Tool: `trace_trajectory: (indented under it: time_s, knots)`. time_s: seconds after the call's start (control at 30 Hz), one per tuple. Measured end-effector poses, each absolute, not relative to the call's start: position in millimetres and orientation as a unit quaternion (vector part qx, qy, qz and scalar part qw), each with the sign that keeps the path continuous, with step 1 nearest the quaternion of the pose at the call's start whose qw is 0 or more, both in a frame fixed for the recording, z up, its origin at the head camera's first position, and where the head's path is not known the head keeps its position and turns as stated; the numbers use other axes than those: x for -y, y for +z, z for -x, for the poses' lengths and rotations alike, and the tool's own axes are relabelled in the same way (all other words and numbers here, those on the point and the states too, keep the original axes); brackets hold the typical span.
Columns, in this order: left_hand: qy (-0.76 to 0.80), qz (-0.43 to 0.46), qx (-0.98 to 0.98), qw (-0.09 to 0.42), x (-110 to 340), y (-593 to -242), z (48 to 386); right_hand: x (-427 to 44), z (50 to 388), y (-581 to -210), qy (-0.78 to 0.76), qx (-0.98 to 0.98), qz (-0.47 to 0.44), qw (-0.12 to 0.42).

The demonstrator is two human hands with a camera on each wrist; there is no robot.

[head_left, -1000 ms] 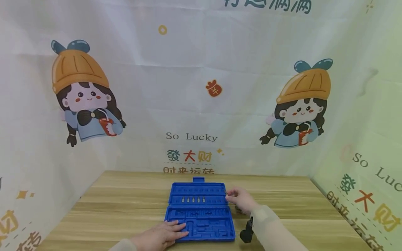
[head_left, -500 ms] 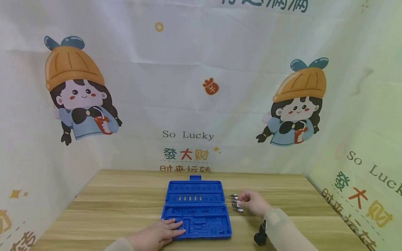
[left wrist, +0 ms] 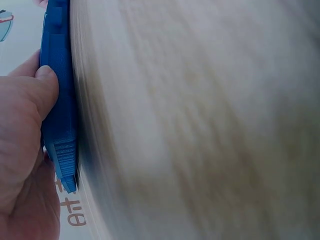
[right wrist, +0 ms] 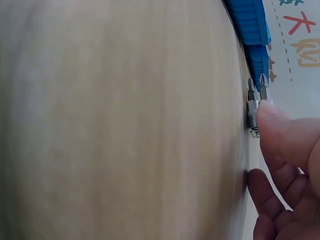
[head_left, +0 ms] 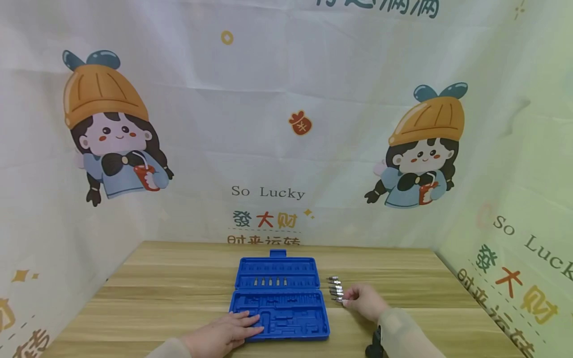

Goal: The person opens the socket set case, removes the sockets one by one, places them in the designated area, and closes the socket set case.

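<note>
**5 bits [head_left: 270,282] stand in the far half of the open blue case [head_left: 286,336]**

Head view: the case lies on the wooden surface [head_left: 156,303], before a pale printed cloth [head_left: 264,74]. The left hand [head_left: 224,332] rests over its near left corner, fingers nearly straight, gripping nothing. Just right of the case is a row of loose bits [head_left: 335,287]; at its near end the right hand [head_left: 367,301] pinches 1 with thumb and fingertip.

Left wrist view: the thumb rests against the case's side.

Right wrist view: the pinched bit [right wrist: 263,89] shows its pointed tip beyond the thumb, 1 more bit [right wrist: 252,111] close beside it.
</note>
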State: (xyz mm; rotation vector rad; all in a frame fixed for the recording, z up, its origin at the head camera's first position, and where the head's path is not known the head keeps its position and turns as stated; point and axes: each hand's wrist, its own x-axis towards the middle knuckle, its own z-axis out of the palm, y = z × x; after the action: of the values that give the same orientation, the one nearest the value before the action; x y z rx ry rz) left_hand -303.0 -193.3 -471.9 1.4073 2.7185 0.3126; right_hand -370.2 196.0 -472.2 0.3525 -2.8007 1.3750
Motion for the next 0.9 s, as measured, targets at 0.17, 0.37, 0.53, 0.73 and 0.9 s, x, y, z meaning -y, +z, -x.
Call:
trace_trajectory:
  time_s: [0.17,0.37,0.53,0.73,0.9]
  knots:
    - [0.1,-0.456,-0.884,0.037,194,-470,302,-195,370,-476,0.418,0.9,-0.12,0.019]
    - [0.095,-0.459,-0.882,0.038,193,-469,302,-193,368,-476,0.409,0.905,-0.112,0.024]
    - [0.094,-0.466,-0.879,0.028,194,-472,304,-191,367,-474,0.402,0.909,-0.103,0.026]
    - [0.092,-0.459,-0.883,0.026,194,-472,303,-191,367,-470,0.401,0.909,-0.112,0.026]
    - [0.094,-0.458,-0.884,0.027,194,-470,302,-193,366,-464,0.412,0.903,-0.118,0.012]
